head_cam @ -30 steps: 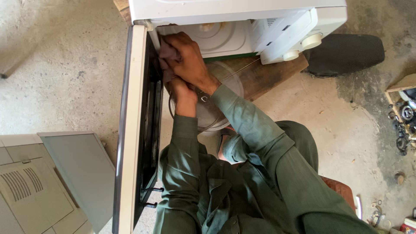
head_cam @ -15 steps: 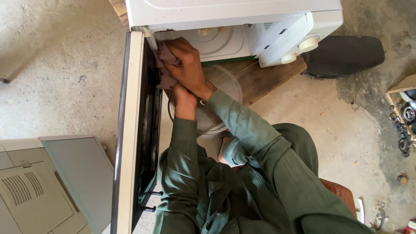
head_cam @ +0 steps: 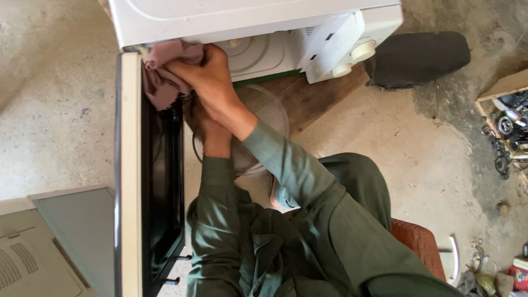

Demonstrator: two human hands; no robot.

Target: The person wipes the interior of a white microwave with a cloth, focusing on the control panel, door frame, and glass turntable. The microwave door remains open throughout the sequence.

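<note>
**Cloth at the hinge corner of an open microwave door**

Rough grey concrete floor (head_cam: 66, 110) is lying all around, speckled and dusty, with a worn wooden board (head_cam: 308, 93) sitting under a white microwave (head_cam: 247, 16). Its door (head_cam: 148, 181) is standing wide open: cream outer edge, glossy black inner window.

Right hand (head_cam: 206, 74): fingers are curling tight around a soft, crumpled mauve cloth (head_cam: 165, 71), pressing it against the top corner of the door beside the hinge. Loose folds of the cloth are spilling out past the fingertips and hanging over the black frame.

Left hand (head_cam: 206, 124): it is lying mostly hidden beneath the right wrist, so its grip cannot be made out. It is resting over a round, clear glass plate (head_cam: 258, 121) on the board.

Both arms are wearing dull green fabric sleeves (head_cam: 297, 170). Two round cream knobs (head_cam: 352, 60) are showing on the control panel. A dark flat cushion (head_cam: 423, 55) is lying right of the microwave, and a box of metal parts (head_cam: 509, 124) is sitting at the far right.
</note>
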